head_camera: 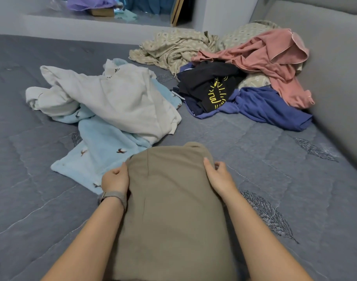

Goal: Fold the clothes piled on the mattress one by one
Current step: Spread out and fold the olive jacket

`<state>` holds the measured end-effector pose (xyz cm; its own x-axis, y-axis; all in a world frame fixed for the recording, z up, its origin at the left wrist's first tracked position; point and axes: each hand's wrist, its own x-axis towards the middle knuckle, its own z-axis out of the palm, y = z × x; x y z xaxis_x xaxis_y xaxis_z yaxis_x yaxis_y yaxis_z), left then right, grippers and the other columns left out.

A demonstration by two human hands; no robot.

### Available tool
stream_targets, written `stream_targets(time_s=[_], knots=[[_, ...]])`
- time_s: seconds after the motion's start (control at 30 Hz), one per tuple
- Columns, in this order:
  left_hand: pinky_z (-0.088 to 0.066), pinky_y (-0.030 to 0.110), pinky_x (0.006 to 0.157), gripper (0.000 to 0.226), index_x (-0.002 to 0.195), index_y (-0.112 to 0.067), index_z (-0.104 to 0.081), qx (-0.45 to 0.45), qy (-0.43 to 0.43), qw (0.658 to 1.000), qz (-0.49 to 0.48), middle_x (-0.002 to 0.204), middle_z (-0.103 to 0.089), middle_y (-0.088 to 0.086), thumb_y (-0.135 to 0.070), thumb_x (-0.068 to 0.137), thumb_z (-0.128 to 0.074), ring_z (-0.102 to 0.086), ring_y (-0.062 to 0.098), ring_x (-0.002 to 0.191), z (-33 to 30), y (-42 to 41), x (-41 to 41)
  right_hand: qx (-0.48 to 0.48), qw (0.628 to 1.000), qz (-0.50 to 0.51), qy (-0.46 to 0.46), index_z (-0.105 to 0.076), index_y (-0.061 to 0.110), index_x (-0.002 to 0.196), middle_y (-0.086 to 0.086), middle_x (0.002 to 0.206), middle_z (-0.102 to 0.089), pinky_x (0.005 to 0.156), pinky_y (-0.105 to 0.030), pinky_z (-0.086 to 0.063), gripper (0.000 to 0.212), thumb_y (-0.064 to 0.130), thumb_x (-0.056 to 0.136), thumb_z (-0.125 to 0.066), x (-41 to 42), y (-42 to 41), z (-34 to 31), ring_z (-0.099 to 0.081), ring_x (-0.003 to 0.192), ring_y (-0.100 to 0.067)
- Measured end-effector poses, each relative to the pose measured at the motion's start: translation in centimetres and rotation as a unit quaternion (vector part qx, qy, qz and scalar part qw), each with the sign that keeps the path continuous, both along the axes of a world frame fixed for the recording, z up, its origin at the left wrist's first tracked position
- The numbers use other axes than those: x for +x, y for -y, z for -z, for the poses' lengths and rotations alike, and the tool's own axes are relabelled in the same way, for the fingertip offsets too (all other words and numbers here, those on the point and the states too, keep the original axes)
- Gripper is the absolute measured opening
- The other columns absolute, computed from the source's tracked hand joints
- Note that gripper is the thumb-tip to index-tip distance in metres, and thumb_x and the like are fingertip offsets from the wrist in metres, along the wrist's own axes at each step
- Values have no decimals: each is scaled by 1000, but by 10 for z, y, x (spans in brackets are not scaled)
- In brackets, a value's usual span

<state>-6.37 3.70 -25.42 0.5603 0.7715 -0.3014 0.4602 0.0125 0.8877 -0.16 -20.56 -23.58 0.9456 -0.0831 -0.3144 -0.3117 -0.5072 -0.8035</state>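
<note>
Clothes lie in loose heaps across the far half of the grey quilted mattress [41, 159]. Furthest left is a white fleecy garment [116, 98] slumped on top of a pale blue blanket [98, 157]. Just right of the blanket's near corner, the left hand [114, 178], a watch at its wrist, has its grip curled around the left edge of a khaki garment [173, 195], which lies near the person in a long, smooth, narrowed strip. On the strip's right edge the right hand [218, 176] pinches the cloth between thumb and fingers. Far right, against the grey headboard [325, 57], wait a beige patterned piece [173, 49], a black shirt with yellow print [210, 86], a blue top [270, 106] and a pink one [275, 57].

I'd judge the khaki piece is mid-fold: the sides look done, so the next move calls for doubling it end over end, then setting it aside and drawing another from the heap.
</note>
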Motion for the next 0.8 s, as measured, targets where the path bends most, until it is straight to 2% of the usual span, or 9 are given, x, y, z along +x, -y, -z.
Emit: stream_targets(time_s=[0.07, 0.1, 0.23, 0.37, 0.43, 0.53, 0.6, 0.7, 0.8], knots=[[-29, 30, 55, 53, 51, -20, -34, 10, -14, 999, 33, 55, -37, 3, -49, 87, -60, -38, 24, 60, -9, 5, -14, 3, 999, -36, -35, -39, 9, 140, -8, 138, -52, 102, -32, -41, 74, 55, 87, -61, -11, 5, -3, -51, 125, -25], [-32, 29, 56, 51, 53, -20, -41, 13, -37, 997, 69, 56, -44, 2, -55, 84, -61, -45, 26, 61, -15, 8, -20, 16, 998, -50, -46, -32, 11, 144, -6, 140, -50, 103, -32, -41, 83, 53, 83, -68, -17, 8, -6, -51, 125, -24], [-48, 29, 79, 49, 95, -15, -66, 20, -111, 973, 203, 94, -66, 3, -61, 77, -67, -62, 25, 91, -28, 17, -45, 35, 977, -129, -165, 14, 26, 151, 1, 147, -35, 101, -37, -43, 131, 40, 67, -86, -44, 19, -17, -47, 125, -22], [-51, 32, 91, 55, 119, -12, -62, -101, -67, 961, 249, 110, -68, 4, -46, 78, -74, -65, 22, 99, -39, 13, -77, 28, 965, -142, -220, 28, 35, 145, 1, 146, -38, 81, -44, -47, 140, 39, 66, -87, -75, 29, -25, -51, 114, -25], [-54, 33, 87, 63, 119, -9, -61, -159, -70, 945, 278, 106, -71, 5, -45, 70, -81, -68, 22, 95, -41, 8, -95, 36, 968, -140, -207, 35, 34, 142, 2, 142, -37, 87, -44, -45, 145, 38, 66, -88, -90, 31, -23, -49, 123, -26], [-57, 32, 78, 94, 111, -3, -66, -188, -99, 924, 318, 98, -74, 8, -52, 36, -93, -72, 23, 89, -40, 1, -117, 19, 978, -156, -141, 34, 23, 144, -2, 152, -30, 111, -36, -30, 146, 29, 66, -89, -106, 31, -19, -36, 137, -22], [-56, 37, 85, 102, 115, -3, -65, -221, -121, 901, 353, 105, -73, 10, -47, 29, -96, -70, 25, 98, -38, -3, -129, 5, 983, -157, -97, 30, 19, 146, -8, 153, -31, 113, -31, -24, 142, 18, 67, -89, -114, 31, -19, -35, 138, -20], [-53, 43, 93, 81, 113, -9, -65, -219, -161, 862, 427, 109, -72, 8, -38, 44, -96, -67, 28, 105, -38, 0, -148, 0, 983, -164, -84, 27, 20, 147, -8, 149, -36, 112, -30, -26, 140, 7, 67, -87, -121, 35, -20, -38, 135, -20], [-56, 33, 72, 43, 100, -6, -62, -11, -213, 908, 359, 88, -68, 4, -29, 71, -84, -65, 22, 85, -39, 4, -156, -14, 974, -193, -114, 31, 20, 145, -9, 153, -30, 114, -33, -24, 145, 8, 64, -89, -125, 40, -17, -35, 137, -21]])
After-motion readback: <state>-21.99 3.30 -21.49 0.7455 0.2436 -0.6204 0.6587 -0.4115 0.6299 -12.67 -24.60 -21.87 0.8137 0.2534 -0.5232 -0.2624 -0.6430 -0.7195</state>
